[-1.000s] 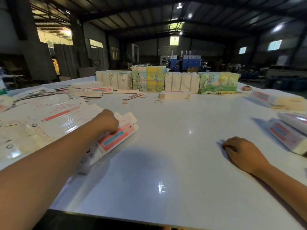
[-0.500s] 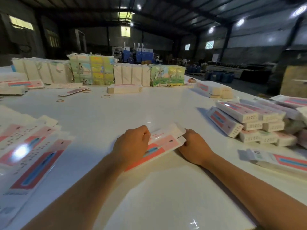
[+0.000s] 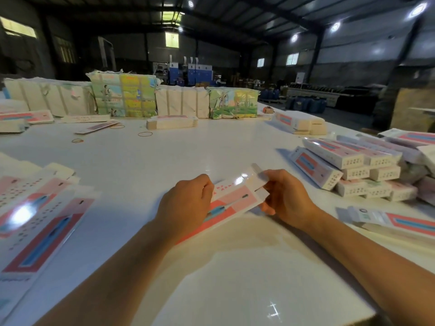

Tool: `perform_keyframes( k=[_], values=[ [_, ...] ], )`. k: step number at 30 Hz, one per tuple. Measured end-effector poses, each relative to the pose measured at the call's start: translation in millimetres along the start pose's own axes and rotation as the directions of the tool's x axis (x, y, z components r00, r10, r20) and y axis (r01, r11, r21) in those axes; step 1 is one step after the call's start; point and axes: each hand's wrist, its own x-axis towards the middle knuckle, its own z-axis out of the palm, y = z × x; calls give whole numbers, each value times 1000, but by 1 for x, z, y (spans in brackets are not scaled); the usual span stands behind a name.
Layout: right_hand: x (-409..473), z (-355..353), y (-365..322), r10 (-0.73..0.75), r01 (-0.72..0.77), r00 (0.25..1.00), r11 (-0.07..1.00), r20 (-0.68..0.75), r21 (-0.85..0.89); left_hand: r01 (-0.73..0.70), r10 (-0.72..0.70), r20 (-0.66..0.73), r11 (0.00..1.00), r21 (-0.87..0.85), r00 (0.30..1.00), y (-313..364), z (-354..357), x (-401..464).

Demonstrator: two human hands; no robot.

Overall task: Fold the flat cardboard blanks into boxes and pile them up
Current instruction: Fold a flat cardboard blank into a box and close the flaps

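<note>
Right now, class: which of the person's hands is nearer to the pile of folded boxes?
The right hand. It grips the blank's far end, on the side of the pile of folded boxes; the left hand holds the blank's other side, farther away.

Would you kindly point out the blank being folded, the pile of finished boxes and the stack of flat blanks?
blank being folded [image 3: 231, 200]: head view, its pink printed face between the hands.
pile of finished boxes [image 3: 353, 162]: head view, end of an upper box.
stack of flat blanks [image 3: 47, 234]: head view, top sheet's red panel.

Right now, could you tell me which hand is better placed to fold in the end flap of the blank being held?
The right hand, probably: its fingers already pinch the blank at the flap end, while the left hand grips mid-length, steadying it.
</note>
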Motion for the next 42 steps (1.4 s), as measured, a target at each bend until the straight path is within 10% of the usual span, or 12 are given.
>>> perform_keyframes(
  k=[12,20,26,31,42],
  values=[
    [8,-7,12,6,-35,984,986,-177,-165,-113,65,119,880,461,991,12,-1,-5],
    [10,-2,10,-12,5,973,1000,-230,-30,1,8,-26,955,296,1000,11,-2,7],
    [5,-8,8,-475,219,759,831,-446,-512,168,-159,-57,956,241,986,8,-6,9],
    [2,11,17,-439,163,861,718,-257,-677,82,-76,-29,942,326,997,22,3,6],
    [-1,14,12,-268,125,935,861,-231,-493,40,-21,-52,913,405,998,23,6,2]
  ],
)
